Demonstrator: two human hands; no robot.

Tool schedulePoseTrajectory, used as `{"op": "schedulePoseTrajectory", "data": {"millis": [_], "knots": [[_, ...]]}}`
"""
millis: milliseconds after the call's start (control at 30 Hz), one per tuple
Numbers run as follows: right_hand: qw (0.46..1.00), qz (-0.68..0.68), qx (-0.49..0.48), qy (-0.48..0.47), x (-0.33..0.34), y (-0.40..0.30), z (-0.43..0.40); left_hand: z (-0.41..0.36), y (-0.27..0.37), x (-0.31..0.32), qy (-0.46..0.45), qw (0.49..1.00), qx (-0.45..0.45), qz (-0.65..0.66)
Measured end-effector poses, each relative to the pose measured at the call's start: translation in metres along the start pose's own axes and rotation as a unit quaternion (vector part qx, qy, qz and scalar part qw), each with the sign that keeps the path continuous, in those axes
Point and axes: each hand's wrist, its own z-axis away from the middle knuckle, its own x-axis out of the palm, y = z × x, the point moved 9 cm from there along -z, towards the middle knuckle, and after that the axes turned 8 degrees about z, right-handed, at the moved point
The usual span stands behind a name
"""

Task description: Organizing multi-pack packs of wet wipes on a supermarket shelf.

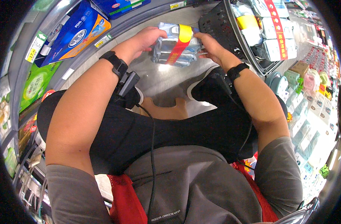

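A bundle of pale blue plastic packs (162, 46), bound by a red printed band with a yellow end, is held up in front of me above the grey floor. My left hand (144, 40) grips its left side, the thumb resting near the top edge. On the opposite side my right hand (212, 47) holds it, with the thumb near the yellow part. Fingers behind the packs are partly hidden. Just right of the bundle stands a black plastic crate (219, 30), holding similar packs (274, 36) with red bands.
At the left, a shelf edge with price tags (102, 40) carries a blue-and-orange package (78, 36) and a green package (37, 84). Stacked goods (313, 112) line the right. A tan piece with a U-shaped cut-out (165, 112) lies between my feet. Cables run from both wrist straps.
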Motion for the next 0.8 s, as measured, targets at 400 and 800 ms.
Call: {"op": "schedulePoseTrajectory", "data": {"millis": [400, 800], "knots": [[0.999, 0.034, 0.007, 0.025, -0.001, 0.003, 0.007, -0.004, -0.002, -0.006, 0.053, 0.994, -0.027, -0.088], [0.991, 0.110, -0.024, 0.070, -0.008, 0.013, -0.010, -0.015, -0.003, -0.016, 0.121, 0.959, 0.028, -0.255]]}}
